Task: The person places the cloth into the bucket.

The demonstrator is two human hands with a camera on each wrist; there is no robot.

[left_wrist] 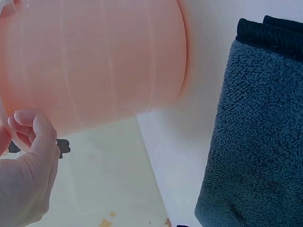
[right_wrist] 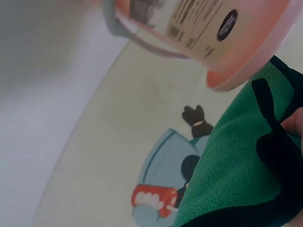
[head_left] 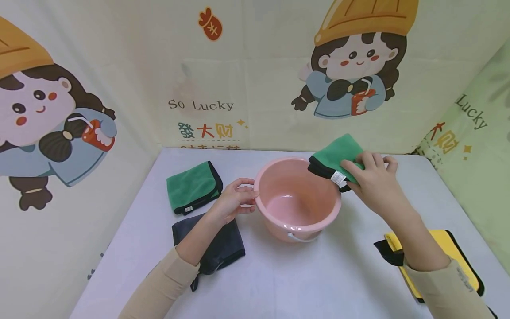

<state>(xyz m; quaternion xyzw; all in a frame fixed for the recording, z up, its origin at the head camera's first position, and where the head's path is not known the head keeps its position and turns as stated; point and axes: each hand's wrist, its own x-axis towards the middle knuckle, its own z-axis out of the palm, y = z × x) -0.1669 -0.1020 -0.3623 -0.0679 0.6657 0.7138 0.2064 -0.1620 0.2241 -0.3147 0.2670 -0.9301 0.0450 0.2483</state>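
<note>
A pink plastic bucket (head_left: pixel 275 229) stands upright on the table with its white wire handle (head_left: pixel 300 238) hanging at the front. My left hand (head_left: pixel 233 201) grips the bucket's left rim between thumb and curled fingers; the left wrist view shows those fingers (left_wrist: pixel 42 130) at the rim. Over the right side of the rim, my right hand (head_left: pixel 376 179) pinches a folded green towel (head_left: pixel 336 153) with black edging and a white tag (head_left: pixel 338 178). In the right wrist view the green towel (right_wrist: pixel 236 161) shows a black hanging loop beside the thumb.
Another folded green towel (head_left: pixel 191 188) lies at the back left. A dark grey towel (head_left: pixel 227 241) lies under my left forearm, partly hidden. At the right, a yellow towel (head_left: pixel 442 241) with black edging is partly covered by my right forearm. A printed cloth (head_left: pixel 271 88) hangs behind the table.
</note>
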